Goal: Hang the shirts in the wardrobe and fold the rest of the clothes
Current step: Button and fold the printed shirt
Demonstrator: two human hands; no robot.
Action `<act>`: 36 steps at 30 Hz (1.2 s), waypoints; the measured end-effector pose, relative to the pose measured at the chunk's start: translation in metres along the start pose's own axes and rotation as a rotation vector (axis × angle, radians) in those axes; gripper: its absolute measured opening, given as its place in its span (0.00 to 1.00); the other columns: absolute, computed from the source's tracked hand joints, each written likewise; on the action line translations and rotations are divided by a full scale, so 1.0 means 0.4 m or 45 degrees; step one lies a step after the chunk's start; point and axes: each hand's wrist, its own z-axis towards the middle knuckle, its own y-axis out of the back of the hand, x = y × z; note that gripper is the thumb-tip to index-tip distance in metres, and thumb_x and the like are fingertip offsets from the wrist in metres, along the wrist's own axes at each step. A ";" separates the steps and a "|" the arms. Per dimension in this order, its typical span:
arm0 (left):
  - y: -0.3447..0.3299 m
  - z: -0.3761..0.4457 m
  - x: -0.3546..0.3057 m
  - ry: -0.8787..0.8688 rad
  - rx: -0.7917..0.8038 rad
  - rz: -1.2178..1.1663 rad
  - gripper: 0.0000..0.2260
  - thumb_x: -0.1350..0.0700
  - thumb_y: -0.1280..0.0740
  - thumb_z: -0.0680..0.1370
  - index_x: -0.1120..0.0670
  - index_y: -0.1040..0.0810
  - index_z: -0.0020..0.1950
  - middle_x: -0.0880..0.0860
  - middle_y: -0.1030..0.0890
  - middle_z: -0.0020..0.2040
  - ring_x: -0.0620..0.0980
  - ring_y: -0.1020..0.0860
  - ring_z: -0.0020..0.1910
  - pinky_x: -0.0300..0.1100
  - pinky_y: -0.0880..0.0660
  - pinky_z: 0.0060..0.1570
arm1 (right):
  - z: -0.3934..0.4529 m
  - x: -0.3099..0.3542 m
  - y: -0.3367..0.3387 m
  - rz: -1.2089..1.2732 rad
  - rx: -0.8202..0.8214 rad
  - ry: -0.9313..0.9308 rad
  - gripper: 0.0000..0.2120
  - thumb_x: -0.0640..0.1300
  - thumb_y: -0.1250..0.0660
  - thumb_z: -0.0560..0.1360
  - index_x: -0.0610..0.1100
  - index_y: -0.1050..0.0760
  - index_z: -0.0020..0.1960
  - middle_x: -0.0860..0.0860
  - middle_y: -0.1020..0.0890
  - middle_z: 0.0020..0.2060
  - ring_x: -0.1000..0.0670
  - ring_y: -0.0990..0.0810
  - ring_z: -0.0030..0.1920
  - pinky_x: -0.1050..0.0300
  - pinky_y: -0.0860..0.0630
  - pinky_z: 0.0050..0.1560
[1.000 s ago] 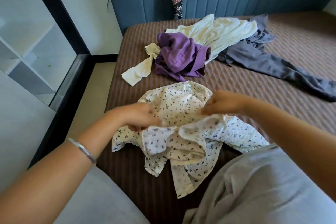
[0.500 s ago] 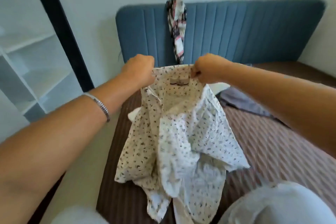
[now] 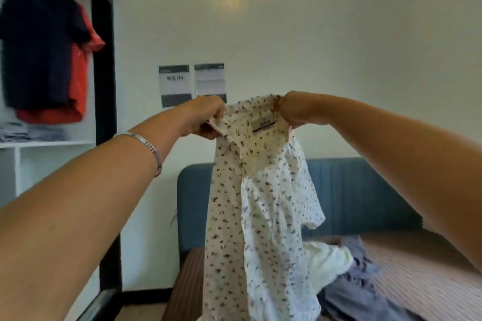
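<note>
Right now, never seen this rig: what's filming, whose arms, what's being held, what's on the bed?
There is no robot here. A person wears one wide-angle camera on the head, so the single picture looks forward along their own arms. The left hand and the right hand each grip the collar of a white printed shirt and hold it up in the air, hanging free. Below and behind it is a bed with a brown striped cover, where a cream garment and grey clothes lie in a heap. On the left stands an open wardrobe with a dark shirt and a red shirt already hung.
</note>
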 end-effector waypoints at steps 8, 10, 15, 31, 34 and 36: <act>0.040 -0.048 0.021 -0.287 0.146 0.368 0.10 0.67 0.25 0.68 0.60 0.18 0.47 0.54 0.18 0.43 0.49 0.21 0.40 0.44 0.21 0.44 | -0.065 -0.017 0.072 -0.196 -0.190 0.159 0.15 0.35 0.28 0.68 0.46 0.21 0.54 0.46 0.21 0.53 0.45 0.25 0.54 0.55 0.29 0.54; 0.046 -0.051 0.010 -0.305 0.098 0.329 0.11 0.64 0.23 0.69 0.59 0.18 0.49 0.53 0.18 0.45 0.49 0.22 0.41 0.45 0.22 0.45 | -0.078 -0.021 0.079 -0.038 -0.215 0.230 0.18 0.30 0.31 0.69 0.47 0.26 0.53 0.45 0.22 0.53 0.42 0.22 0.53 0.50 0.23 0.51; 0.042 -0.061 -0.015 -0.309 0.031 -0.182 0.05 0.63 0.35 0.78 0.55 0.24 0.46 0.51 0.22 0.43 0.49 0.23 0.45 0.45 0.24 0.50 | -0.097 -0.037 0.097 -0.103 -0.320 0.325 0.29 0.30 0.34 0.70 0.42 0.40 0.67 0.44 0.22 0.44 0.45 0.22 0.44 0.52 0.23 0.42; 0.160 -0.061 -0.024 -0.542 -0.157 0.692 0.17 0.54 0.29 0.74 0.55 0.33 0.55 0.50 0.25 0.46 0.49 0.26 0.44 0.42 0.30 0.41 | -0.118 -0.039 0.146 -0.466 -0.165 0.419 0.14 0.47 0.30 0.69 0.51 0.31 0.51 0.52 0.22 0.42 0.47 0.22 0.47 0.55 0.26 0.49; 0.177 -0.050 -0.023 -0.813 -0.461 1.119 0.09 0.56 0.33 0.74 0.52 0.33 0.47 0.52 0.25 0.43 0.54 0.27 0.41 0.45 0.34 0.35 | -0.097 -0.038 0.159 -0.829 -0.346 0.306 0.10 0.43 0.35 0.71 0.48 0.33 0.49 0.49 0.25 0.43 0.46 0.23 0.47 0.52 0.23 0.47; 0.209 -0.049 -0.028 -0.888 -0.699 1.300 0.07 0.58 0.35 0.74 0.51 0.33 0.44 0.53 0.25 0.42 0.54 0.28 0.40 0.43 0.36 0.35 | -0.082 -0.055 0.194 -0.858 -0.640 0.246 0.06 0.44 0.35 0.70 0.46 0.32 0.45 0.48 0.27 0.42 0.45 0.23 0.45 0.52 0.23 0.44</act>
